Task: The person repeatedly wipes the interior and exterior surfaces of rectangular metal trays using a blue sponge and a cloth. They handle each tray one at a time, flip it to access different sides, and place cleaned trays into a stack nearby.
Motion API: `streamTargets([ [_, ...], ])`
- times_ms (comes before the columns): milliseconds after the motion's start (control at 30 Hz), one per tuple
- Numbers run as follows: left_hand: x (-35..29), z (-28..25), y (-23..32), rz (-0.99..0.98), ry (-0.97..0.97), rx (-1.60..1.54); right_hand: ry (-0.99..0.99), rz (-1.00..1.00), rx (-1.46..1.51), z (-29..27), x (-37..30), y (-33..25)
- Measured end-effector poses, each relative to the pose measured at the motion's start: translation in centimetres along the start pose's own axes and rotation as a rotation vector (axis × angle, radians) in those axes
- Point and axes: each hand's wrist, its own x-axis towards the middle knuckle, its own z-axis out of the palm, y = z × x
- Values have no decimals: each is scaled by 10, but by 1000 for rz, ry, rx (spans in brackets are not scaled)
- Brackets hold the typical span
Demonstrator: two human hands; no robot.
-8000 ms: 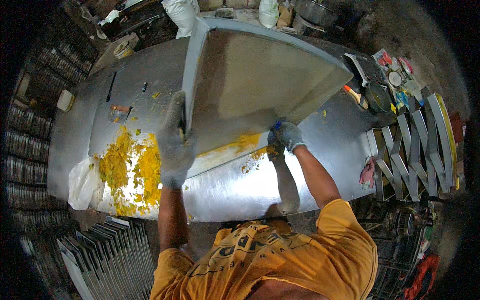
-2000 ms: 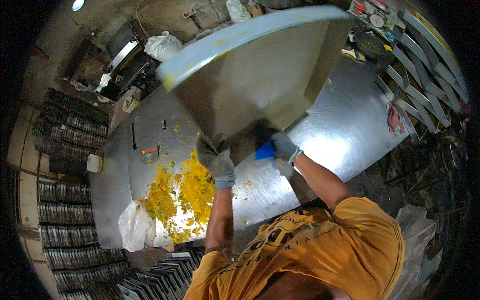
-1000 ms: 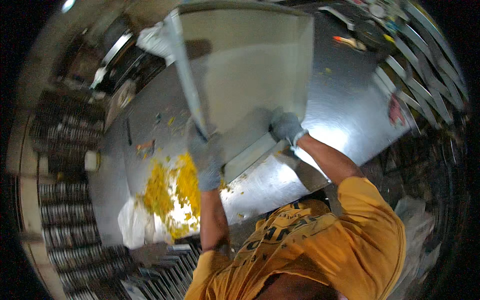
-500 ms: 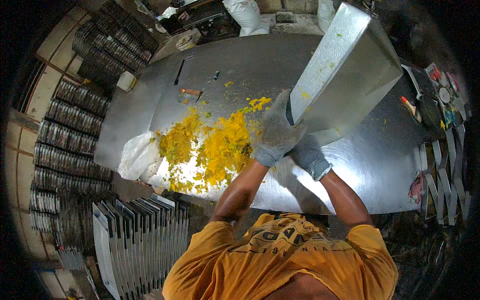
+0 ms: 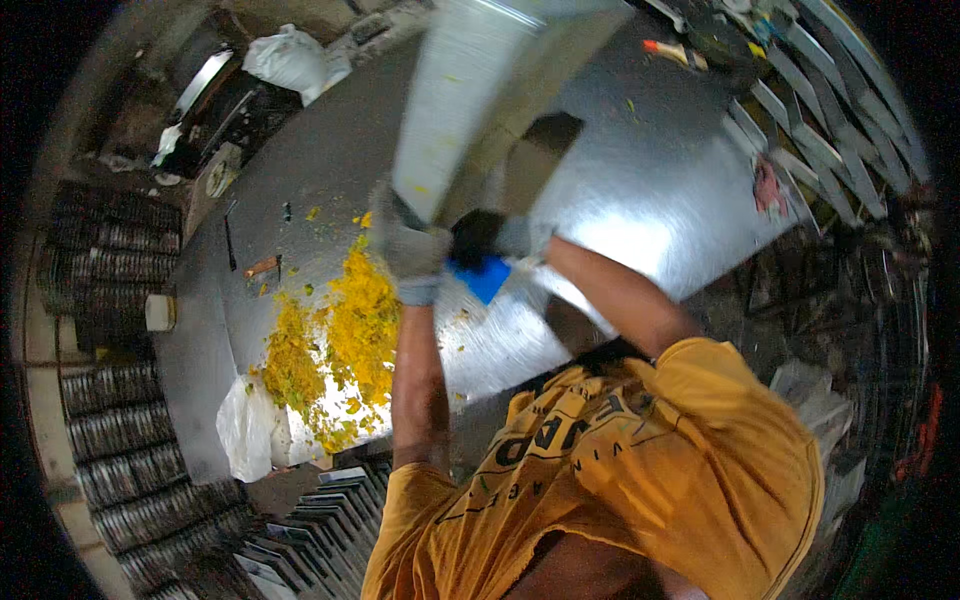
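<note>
A long silvery sheet-metal box point(image 5: 460, 110), blurred by motion, stands tilted up over the metal-topped table point(image 5: 610, 210). My left hand point(image 5: 412, 250), in a grey glove, is closed around its lower left edge. At the box's lower end is my right hand point(image 5: 522, 238), gloved too; its fingers are lost in shadow and blur. Just beneath the hands shows a bright blue patch point(image 5: 482, 280) whose kind I cannot make out. Left of my left hand lies a loose heap of yellow crumbly material point(image 5: 360, 320) with green bits.
A white plastic bag point(image 5: 248, 425) lies beside the yellow heap. Farther left are a wooden-handled scraper point(image 5: 263, 267) and a thin dark tool point(image 5: 230, 238). Metal frames point(image 5: 810, 130) lean at the right. Stacked metal pieces point(image 5: 110, 400) line the left; more metal sheets point(image 5: 320, 525) stand near me.
My view has turned, so the table appears rotated. Both hands and the metal box have shifted leftward in the picture. The blue patch under the hands has come into sight.
</note>
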Motion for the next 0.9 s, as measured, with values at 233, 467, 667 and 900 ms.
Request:
streamTargets([
  [233, 28, -16, 6, -67, 143, 220, 331, 249, -666, -194, -186, 210],
  [467, 48, 74, -14, -115, 104, 226, -38, -73, -317, 66, -114, 123],
  [667, 5, 35, 26, -535, 204, -26, 480, 373, -983, -266, -185, 207],
  [900, 29, 70, 80, -292, -60, 123, 1205, -6, 378, -447, -272, 244],
])
